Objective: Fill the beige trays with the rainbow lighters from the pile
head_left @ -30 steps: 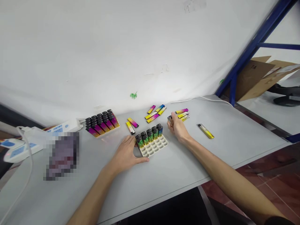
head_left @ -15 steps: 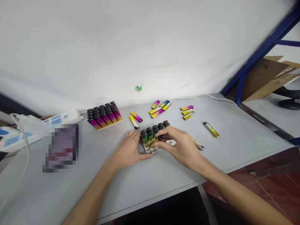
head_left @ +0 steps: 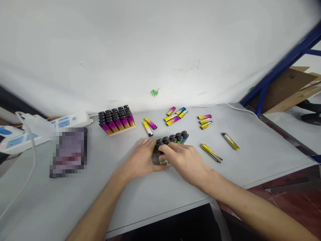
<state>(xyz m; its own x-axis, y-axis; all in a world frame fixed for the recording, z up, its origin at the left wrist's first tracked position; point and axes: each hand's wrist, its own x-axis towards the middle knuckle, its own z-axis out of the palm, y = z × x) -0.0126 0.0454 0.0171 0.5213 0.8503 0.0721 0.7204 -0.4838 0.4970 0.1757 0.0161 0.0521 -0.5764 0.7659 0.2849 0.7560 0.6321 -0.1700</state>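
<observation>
The left hand (head_left: 140, 159) is cupped against the left side of the tray (head_left: 163, 162), with its grip closed around that edge. The right hand (head_left: 184, 160) lies over the near part of the same tray, its fingers (head_left: 170, 149) curled down onto the black-capped lighters (head_left: 174, 138) standing upright in it. Whether that grip has hold of a lighter is hidden. The two hands cover most of the tray, which sits on the grey surface (head_left: 87, 201). Left of the tray stands a packed block of magenta-and-gold lighters (head_left: 116, 121) with black caps. Just beyond the tray lie a loose pair (head_left: 149, 127), a small loose pile (head_left: 174, 116) and a loose trio (head_left: 205, 122). To its right lie two gold lighters (head_left: 211, 153) well apart from the hands. Farther left are a power strip (head_left: 70, 119) and a pixelated object (head_left: 69, 152).
</observation>
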